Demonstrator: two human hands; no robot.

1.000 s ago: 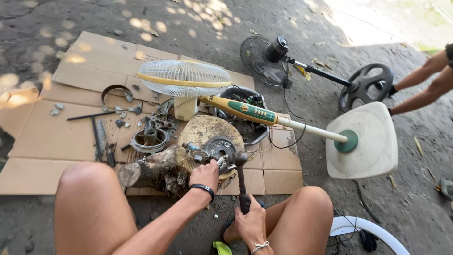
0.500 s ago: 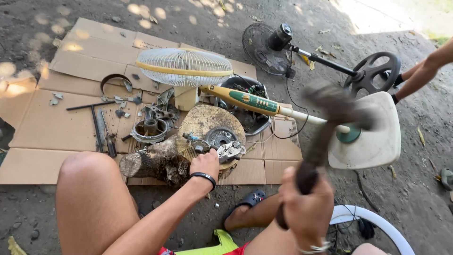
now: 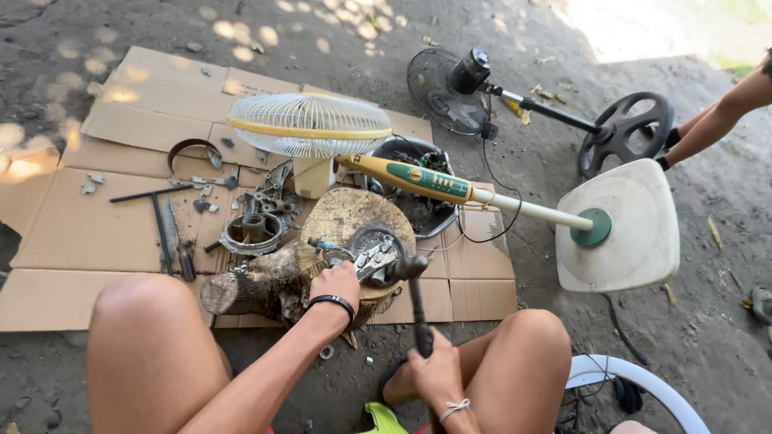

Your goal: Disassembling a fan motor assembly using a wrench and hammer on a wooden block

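Flattened cardboard sheets (image 3: 88, 233) cover the dirt, scattered with metal scrap.

A white pedestal fan (image 3: 434, 181) lies on its side across the cardboard: wire grille to the left, yellow-and-green stem running right to a square white base on bare ground.

Behind it a black pedestal fan (image 3: 515, 92) also lies flat; another person's arm (image 3: 716, 112) reaches to its round base from the right edge.

A log stump (image 3: 281, 273) lies near the front edge of the cardboard, its cut face serving as a block.

A dark bowl (image 3: 422, 201) of parts sits just behind the stump, under the fan stem.

A round motor housing (image 3: 251, 231) lies left of the stump, beside a T-handled wrench (image 3: 157, 213).

On the stump's face sits a fan motor part (image 3: 371, 253), grey metal with a dark ring.

Left hand (image 3: 336, 281), black wristband: fingers curled down, pressing on the motor part's near edge.

Right hand (image 3: 430, 374): fingers wrapped tight around the handle of a hammer (image 3: 412, 293), whose head is at the motor part, seemingly touching it.
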